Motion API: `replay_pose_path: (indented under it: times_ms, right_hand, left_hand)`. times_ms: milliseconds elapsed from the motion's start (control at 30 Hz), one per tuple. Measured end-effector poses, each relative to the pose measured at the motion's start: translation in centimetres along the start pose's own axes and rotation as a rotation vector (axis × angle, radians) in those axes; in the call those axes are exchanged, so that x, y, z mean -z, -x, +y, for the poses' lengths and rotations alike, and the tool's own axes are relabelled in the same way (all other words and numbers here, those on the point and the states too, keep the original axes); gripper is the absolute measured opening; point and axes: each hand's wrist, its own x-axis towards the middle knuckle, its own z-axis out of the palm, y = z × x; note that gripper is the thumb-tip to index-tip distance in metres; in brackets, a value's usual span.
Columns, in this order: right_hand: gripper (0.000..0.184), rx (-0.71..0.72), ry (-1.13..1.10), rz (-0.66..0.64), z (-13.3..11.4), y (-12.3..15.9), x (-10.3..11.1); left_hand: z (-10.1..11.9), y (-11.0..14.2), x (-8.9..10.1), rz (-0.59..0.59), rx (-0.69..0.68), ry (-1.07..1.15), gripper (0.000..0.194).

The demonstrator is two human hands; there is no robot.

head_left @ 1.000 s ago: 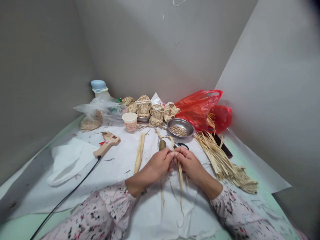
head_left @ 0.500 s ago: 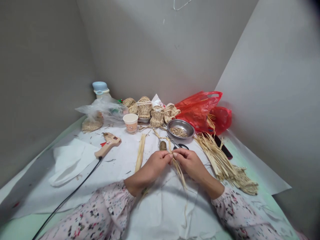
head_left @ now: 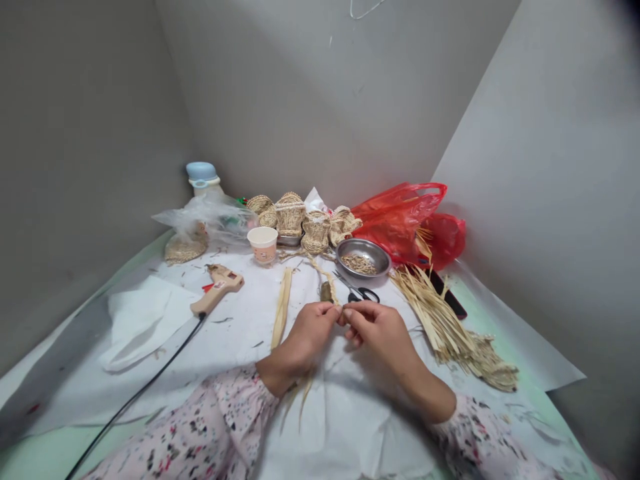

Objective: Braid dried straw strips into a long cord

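While I watch from afar, my left hand and right hand meet at centre frame — fingers closed on a straw plait just left of the scissors.

We see dry straw with a matt, fibrous, slightly rough surface, and the woven pieces share that coarse texture. The bowl is glossy steel, the scissors have bright metal blades and black plastic handles, and the bag is thin, shiny red plastic. The cup looks like matt paper, the glue gun is smooth tan plastic, and the sheet beneath is crinkled white paper.
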Motion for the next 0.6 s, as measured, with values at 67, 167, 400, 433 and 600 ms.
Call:
replay_pose_path:
  times_ms: [67,167,400,433,600]
  right_hand:
    - [0.022,0.153,0.174,0.067,0.2,0.7,-0.5]
    - [0.024,0.436,0.453,0.123,0.7,1.4,-1.0]
    - [0.024,0.624,0.692,0.133,2.0,1.6,-1.6]
    - [0.024,0.632,0.704,0.131,2.1,1.6,-1.7]
    - [0.028,0.664,0.750,0.106,2.3,1.7,-1.8]
  left_hand:
    - [-0.1,0.1,-0.1,-0.008,0.065,0.129,0.022]
    - [-0.4,0.1,-0.1,-0.048,0.143,0.340,0.023]
    - [-0.4,-0.4,0.3,-0.146,0.262,0.569,0.032]
    - [-0.3,-0.4,0.4,-0.155,0.278,0.575,0.032]
    - [0.0,-0.3,0.3,-0.165,0.276,0.578,0.033]
